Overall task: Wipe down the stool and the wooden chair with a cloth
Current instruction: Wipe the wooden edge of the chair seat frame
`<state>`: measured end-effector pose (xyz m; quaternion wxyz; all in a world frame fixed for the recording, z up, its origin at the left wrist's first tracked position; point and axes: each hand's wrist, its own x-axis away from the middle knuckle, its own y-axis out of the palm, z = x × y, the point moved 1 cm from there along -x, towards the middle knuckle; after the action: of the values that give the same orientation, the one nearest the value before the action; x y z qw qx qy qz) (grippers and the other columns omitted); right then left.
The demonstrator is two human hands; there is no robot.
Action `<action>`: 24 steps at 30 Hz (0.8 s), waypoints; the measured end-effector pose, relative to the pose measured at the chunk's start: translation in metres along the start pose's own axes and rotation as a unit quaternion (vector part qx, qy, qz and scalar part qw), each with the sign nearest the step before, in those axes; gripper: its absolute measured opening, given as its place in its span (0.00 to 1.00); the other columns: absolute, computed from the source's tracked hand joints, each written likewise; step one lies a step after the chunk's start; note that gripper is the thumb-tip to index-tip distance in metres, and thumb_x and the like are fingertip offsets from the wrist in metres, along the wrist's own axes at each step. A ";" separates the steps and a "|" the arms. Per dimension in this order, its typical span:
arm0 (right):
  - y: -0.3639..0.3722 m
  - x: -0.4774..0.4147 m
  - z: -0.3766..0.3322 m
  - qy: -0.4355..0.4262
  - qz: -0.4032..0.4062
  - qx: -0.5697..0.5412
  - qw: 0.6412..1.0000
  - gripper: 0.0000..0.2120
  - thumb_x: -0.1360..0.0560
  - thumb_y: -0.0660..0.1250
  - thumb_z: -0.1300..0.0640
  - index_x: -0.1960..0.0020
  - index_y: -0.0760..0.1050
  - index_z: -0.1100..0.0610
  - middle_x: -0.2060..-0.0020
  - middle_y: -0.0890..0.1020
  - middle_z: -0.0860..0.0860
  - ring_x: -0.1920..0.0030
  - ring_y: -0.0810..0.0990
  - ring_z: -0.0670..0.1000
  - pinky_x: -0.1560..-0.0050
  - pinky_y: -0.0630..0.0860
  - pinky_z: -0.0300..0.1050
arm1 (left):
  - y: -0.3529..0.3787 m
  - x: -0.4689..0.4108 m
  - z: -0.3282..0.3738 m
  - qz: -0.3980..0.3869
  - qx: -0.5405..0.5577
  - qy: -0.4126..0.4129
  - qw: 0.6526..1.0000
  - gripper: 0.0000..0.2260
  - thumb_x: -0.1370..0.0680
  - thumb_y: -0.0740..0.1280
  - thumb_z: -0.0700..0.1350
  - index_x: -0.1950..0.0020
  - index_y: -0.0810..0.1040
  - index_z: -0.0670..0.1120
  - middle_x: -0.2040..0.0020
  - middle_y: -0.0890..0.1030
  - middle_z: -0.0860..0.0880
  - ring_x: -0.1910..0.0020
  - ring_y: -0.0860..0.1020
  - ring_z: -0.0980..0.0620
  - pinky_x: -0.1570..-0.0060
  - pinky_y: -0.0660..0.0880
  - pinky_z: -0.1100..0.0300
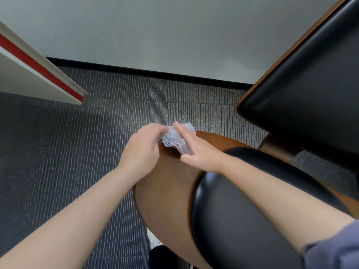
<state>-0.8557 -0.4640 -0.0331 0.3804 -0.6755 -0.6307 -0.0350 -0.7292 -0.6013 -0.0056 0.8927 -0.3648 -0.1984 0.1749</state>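
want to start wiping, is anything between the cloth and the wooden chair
Nothing visible. The cloth, held by the left hand with the right hand flat against it, is at the bare brown edge of the wooden chair.

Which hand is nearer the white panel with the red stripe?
Left. The left hand is below-right of the panel; the right hand is farther right, past the pale cloth.

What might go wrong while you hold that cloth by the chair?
The cloth is bunched in folds right at the edge of the wooden chair, so it might slip and drop onto the carpet. Folded this small, it may also miss patches of the wood when wiping.
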 end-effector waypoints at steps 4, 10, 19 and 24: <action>0.003 0.007 0.010 0.013 0.000 0.043 0.999 0.46 0.27 0.64 0.57 0.22 0.34 0.54 0.21 0.42 0.50 0.22 0.49 0.49 0.33 0.58 0.35 | -0.009 -0.012 0.005 -0.054 -0.052 0.024 0.997 0.12 0.21 0.58 0.40 0.45 0.80 0.45 0.48 0.81 0.50 0.48 0.77 0.51 0.47 0.72 0.54; 0.005 0.007 0.026 0.083 0.039 0.042 0.995 0.39 0.25 0.56 0.67 0.21 0.38 0.56 0.22 0.39 0.50 0.23 0.39 0.46 0.26 0.47 0.37 | -0.002 -0.063 0.032 -0.137 -0.242 0.069 0.958 0.17 0.19 0.60 0.54 0.62 0.67 0.44 0.62 0.72 0.48 0.61 0.70 0.49 0.60 0.64 0.56; 0.015 0.001 0.031 0.168 0.056 0.011 0.984 0.39 0.24 0.55 0.68 0.22 0.34 0.57 0.22 0.36 0.52 0.23 0.36 0.50 0.24 0.45 0.44 | 0.027 -0.047 0.031 -0.236 -0.348 0.015 0.907 0.15 0.17 0.55 0.51 0.38 0.67 0.41 0.44 0.77 0.44 0.47 0.78 0.43 0.58 0.69 0.52; 0.028 0.003 0.014 0.173 0.082 0.006 0.981 0.39 0.24 0.54 0.71 0.22 0.35 0.57 0.23 0.34 0.51 0.22 0.36 0.51 0.28 0.47 0.40 | 0.009 -0.013 0.019 -0.159 -0.341 -0.038 0.926 0.17 0.16 0.50 0.55 0.45 0.68 0.43 0.52 0.80 0.46 0.58 0.77 0.45 0.63 0.66 0.55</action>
<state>-0.8364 -0.4512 -0.0546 0.4893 -0.7065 -0.4979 -0.1162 -0.7510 -0.5903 -0.0029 0.7222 -0.6039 -0.3356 -0.0336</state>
